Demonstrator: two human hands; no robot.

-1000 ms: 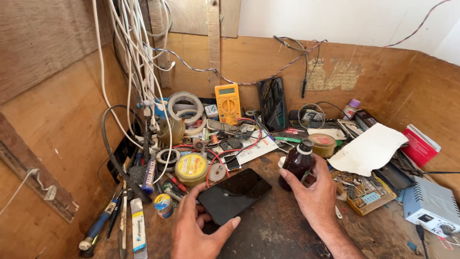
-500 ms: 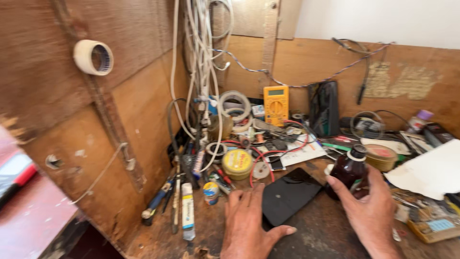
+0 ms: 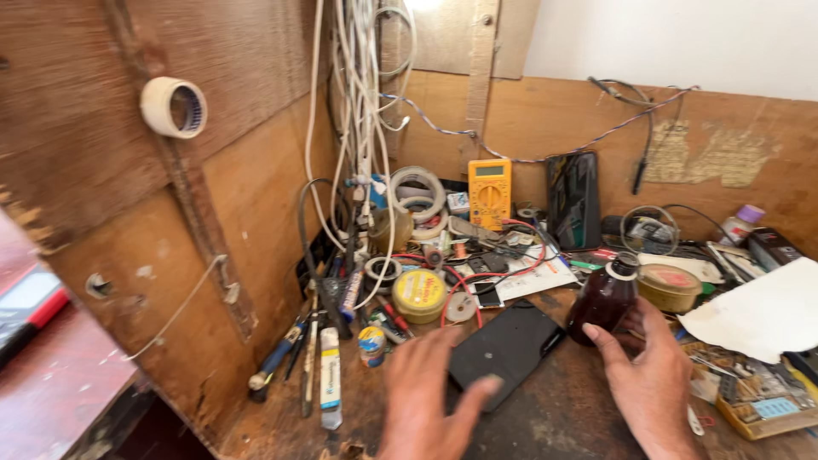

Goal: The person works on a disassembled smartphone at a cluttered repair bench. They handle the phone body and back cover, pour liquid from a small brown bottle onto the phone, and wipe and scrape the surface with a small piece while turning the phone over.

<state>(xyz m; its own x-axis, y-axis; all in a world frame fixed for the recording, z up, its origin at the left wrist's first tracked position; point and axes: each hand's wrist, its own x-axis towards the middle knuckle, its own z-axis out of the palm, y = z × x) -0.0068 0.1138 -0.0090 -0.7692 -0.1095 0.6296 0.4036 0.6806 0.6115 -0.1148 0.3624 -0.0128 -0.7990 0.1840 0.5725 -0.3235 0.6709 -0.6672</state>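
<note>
Right hand (image 3: pixel 652 388) is wrapped around the lower part of a small dark brown bottle (image 3: pixel 603 300), which stands upright on the wooden bench (image 3: pixel 554 426) just right of the black phone (image 3: pixel 504 347) lying face-down. Left hand (image 3: pixel 426 392) is flat and open, fingers spread, thumb tip resting on the near end of that phone — pinning it rather than gripping it. Compared with a second ago the head has swung left: the roll of white tape (image 3: pixel 174 106) hanging on the side wall and a red surface (image 3: pixel 51 375) at the far left are now in view, while the white paper (image 3: pixel 763 311) has slid toward the right edge. The hands themselves have barely shifted, though the left one now lies flatter over the phone than it did, and the bottle sits in the same spot. Around them: a yellow multimeter (image 3: pixel 489 192) leaning on the back wall, a second dark phone (image 3: pixel 573 200) propped beside it, a round yellow tin (image 3: pixel 419 294) near the red wires, and screwdrivers (image 3: pixel 281 358) piled in the corner — proper cluttered repair bench.
</note>
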